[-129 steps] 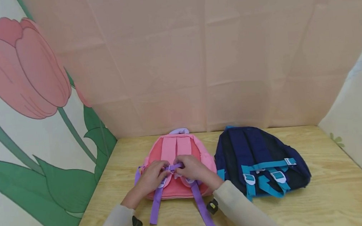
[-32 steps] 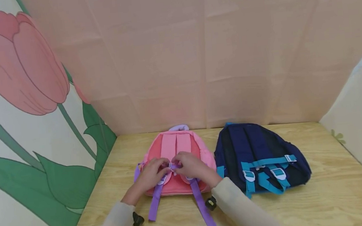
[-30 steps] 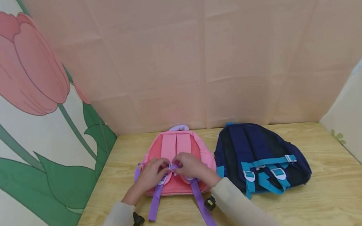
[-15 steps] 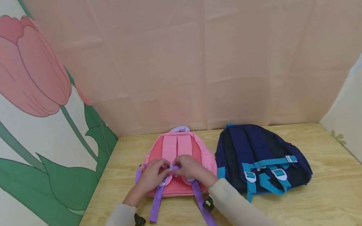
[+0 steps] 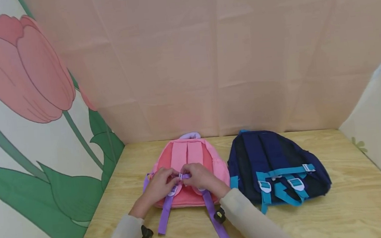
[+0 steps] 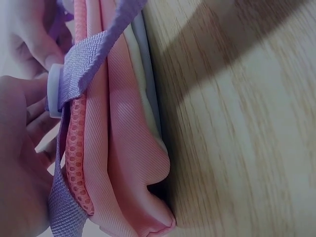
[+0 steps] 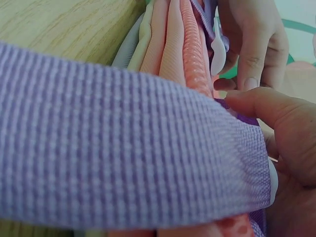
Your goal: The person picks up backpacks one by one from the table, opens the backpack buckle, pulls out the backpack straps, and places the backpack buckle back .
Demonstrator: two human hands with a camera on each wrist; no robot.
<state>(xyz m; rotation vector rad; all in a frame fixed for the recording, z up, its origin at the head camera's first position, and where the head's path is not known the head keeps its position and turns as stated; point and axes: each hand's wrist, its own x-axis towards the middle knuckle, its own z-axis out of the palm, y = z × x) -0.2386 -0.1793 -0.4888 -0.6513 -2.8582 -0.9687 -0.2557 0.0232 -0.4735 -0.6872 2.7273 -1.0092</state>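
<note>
A pink backpack [image 5: 220, 166] lies on the table with its shoulder straps facing up. My left hand [image 5: 161, 182] and right hand [image 5: 200, 176] meet over its middle. Between them is a short purple strap [image 5: 185, 176] with a small white buckle [image 5: 180, 176]. The left fingertips pinch it at the buckle end, and the right fingertips pinch the other side. In the left wrist view, a white adjuster [image 6: 55, 91] sits on a purple shoulder webbing beside my left fingers. A wide purple webbing [image 7: 123, 143] hides much of the right wrist view, including part of the grip.
A dark blue backpack [image 5: 271, 149] with turquoise straps [image 5: 283, 171] lies just right of the pink one. Two loose purple strap ends [image 5: 165, 215] hang toward the table's front. A pinkish-brown cloth [image 5: 178, 59] stands behind the wooden table [image 5: 355, 180].
Both hands stay over the purple strap. Compared with the oldest frame, slightly less strap shows between the fingers. The backpacks lie as before; the head view has shifted a little.
</note>
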